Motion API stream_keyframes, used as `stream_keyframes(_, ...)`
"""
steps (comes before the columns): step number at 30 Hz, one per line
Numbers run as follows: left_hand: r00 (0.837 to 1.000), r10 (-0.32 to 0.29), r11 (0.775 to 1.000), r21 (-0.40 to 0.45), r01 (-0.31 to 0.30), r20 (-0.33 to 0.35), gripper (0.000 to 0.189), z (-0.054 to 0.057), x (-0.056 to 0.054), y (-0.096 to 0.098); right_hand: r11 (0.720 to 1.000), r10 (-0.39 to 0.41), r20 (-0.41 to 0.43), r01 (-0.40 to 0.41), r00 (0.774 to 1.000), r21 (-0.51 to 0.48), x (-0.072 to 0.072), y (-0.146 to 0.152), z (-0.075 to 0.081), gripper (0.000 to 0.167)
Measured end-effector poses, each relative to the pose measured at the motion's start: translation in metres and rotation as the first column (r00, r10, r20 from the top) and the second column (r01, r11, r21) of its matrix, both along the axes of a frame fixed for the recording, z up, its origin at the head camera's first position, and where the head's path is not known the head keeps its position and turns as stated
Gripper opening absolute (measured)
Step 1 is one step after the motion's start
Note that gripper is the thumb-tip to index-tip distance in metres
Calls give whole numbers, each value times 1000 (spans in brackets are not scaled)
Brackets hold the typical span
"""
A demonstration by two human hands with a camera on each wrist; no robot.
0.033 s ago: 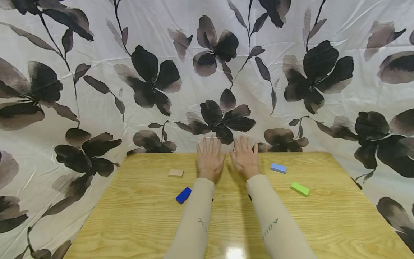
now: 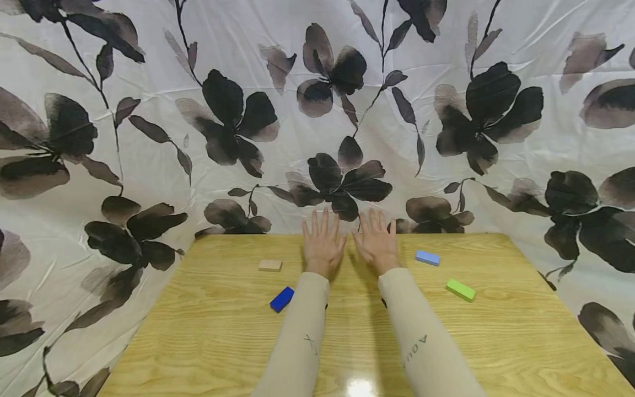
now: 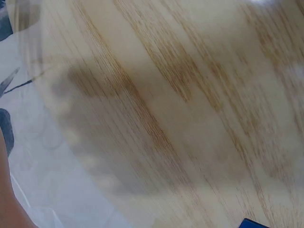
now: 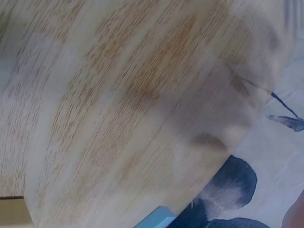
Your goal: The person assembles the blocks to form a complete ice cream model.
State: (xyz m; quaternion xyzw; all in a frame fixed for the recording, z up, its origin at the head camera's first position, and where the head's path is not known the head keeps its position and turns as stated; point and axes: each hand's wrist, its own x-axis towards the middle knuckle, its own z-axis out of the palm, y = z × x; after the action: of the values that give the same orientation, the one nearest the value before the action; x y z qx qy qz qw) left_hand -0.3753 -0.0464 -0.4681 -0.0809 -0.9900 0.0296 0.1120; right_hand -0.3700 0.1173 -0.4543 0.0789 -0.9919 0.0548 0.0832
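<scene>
a white cloth with a print of black and grey flowers (image 2: 154, 71) hangs behind and along both sides of a pale yellow wood-grain worktop (image 2: 198, 331), which shows a bright spot of glare near the front.

2 bare hands reach toward the far edge, side by side and a little apart. the left hand (image 2: 323, 248) has its grip spread flat, fingers straight, thumb pointing inward; the right hand (image 2: 378, 245) mirrors it. both sets of fingers overlap the cloth in the head view, and whether they touch the cloth or the worktop cannot be told.

4 small rectangular blocks lie on the worktop. left of the left hand is a tan block (image 2: 270, 266); nearer the front, just beside the left sleeve, a dark blue block (image 2: 282, 299) lies at a slant. right of the right hand is a light blue block (image 2: 428, 257), and farther right and nearer the front, a lime green block (image 2: 460, 290).

the cream left sleeve (image 2: 297, 336) and cream right sleeve (image 2: 426, 336) both carry dark lettering.
</scene>
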Motion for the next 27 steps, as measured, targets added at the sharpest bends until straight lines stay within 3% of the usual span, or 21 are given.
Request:
stream_keyframes(14,1000,5,1000,5,-5,11,64,2,-2,-8,1000,24,5,-24,1000,-6,1,5,4,66)
stream_keyframes(22,1000,6,1000,-1,-6,-8,65,17,7,-16,999,44,-18,-44,999,-5,1,6,11,64)
stream_keyframes(27,1000,-18,1000,-7,18,-11,66,22,6,-20,999,53,4,-53,999,4,3,6,20,65)
